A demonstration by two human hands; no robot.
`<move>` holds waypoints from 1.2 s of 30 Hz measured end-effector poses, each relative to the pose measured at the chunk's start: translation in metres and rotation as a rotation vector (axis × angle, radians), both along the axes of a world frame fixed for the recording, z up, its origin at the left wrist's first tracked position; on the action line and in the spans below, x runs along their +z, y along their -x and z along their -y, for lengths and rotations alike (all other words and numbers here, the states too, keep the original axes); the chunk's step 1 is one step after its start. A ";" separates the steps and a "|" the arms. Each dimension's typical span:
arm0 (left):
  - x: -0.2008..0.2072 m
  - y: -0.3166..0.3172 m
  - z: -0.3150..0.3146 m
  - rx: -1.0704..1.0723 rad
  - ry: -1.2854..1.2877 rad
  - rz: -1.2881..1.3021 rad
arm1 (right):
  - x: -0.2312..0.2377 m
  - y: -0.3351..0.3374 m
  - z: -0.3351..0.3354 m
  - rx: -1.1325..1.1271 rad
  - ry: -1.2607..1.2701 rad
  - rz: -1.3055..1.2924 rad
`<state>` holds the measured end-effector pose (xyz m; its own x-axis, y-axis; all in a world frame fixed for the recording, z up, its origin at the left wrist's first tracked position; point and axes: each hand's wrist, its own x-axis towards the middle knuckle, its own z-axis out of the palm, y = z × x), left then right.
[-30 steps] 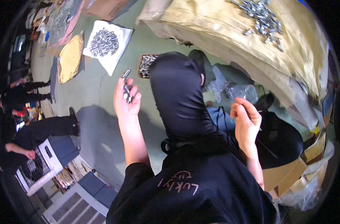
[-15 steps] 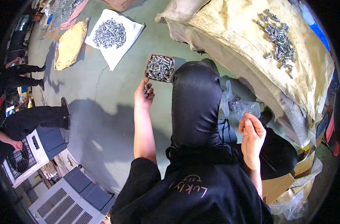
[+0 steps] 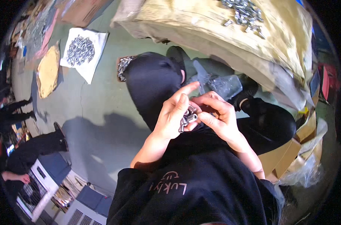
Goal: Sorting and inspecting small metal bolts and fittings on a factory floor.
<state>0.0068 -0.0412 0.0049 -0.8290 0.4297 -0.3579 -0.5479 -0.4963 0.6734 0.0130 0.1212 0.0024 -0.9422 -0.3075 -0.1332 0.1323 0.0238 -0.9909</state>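
Several short, shiny metal bolts (image 3: 188, 119) lie in my left hand (image 3: 173, 114), its fingers curled beneath them and its thumb alongside. My right hand (image 3: 220, 116) is drawn up against it, thumb and fingers bent together at the bolts. What sits between the right fingertips is mostly hidden. Both hands are above my lap. A clear plastic bag (image 3: 226, 87) with small dark pieces in it lies on the floor just past my right hand. Partly behind my knee, a small cardboard box (image 3: 120, 73) holds more bolts.
A cloth-covered surface (image 3: 200, 26) with a pile of bolts (image 3: 245, 17) stands ahead to the right. Another bolt pile (image 3: 80, 50) rests on a white sheet (image 3: 94, 56) at the left. Opened cardboard (image 3: 281, 159) is at my right; two people and grey-white machines (image 3: 86, 210) are at the left.
My left hand has come back from beside the box, carrying bolts, to meet my right hand above my lap. My right hand has moved left. The view has shifted right.
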 end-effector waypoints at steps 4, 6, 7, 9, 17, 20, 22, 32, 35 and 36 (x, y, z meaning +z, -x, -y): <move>-0.008 0.002 -0.027 -0.047 0.193 -0.059 | 0.000 -0.008 -0.019 -0.061 -0.079 -0.060; -0.007 0.004 -0.035 -0.072 0.250 -0.038 | -0.003 -0.011 -0.024 -0.129 -0.116 -0.136; -0.006 0.005 -0.038 -0.087 0.256 -0.039 | -0.005 -0.013 -0.028 -0.145 -0.111 -0.134; -0.002 0.007 -0.042 -0.174 0.149 -0.035 | -0.010 -0.015 -0.034 -0.161 -0.054 -0.136; -0.007 0.004 -0.057 -0.070 0.108 0.143 | -0.021 -0.019 -0.032 -0.489 -0.350 -0.576; -0.009 0.000 -0.056 -0.056 0.158 0.044 | -0.017 -0.016 -0.034 -0.449 -0.399 -0.628; -0.010 0.001 -0.054 -0.062 0.269 -0.034 | -0.017 -0.014 -0.037 -0.396 -0.228 -0.515; 0.006 0.010 -0.052 -0.175 0.980 -0.658 | -0.026 -0.010 -0.043 -0.301 0.277 0.049; 0.007 0.011 -0.052 -0.159 1.018 -0.739 | -0.022 -0.010 -0.039 -0.298 0.361 0.065; 0.008 0.010 -0.053 -0.157 1.054 -0.782 | -0.020 -0.011 -0.038 -0.330 0.467 0.124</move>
<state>-0.0035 0.0117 0.0130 -0.9355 0.3521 -0.0306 0.1563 0.4896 0.8578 0.0238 0.1589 -0.0176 -0.9840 -0.0527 -0.1700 0.1745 -0.4738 -0.8632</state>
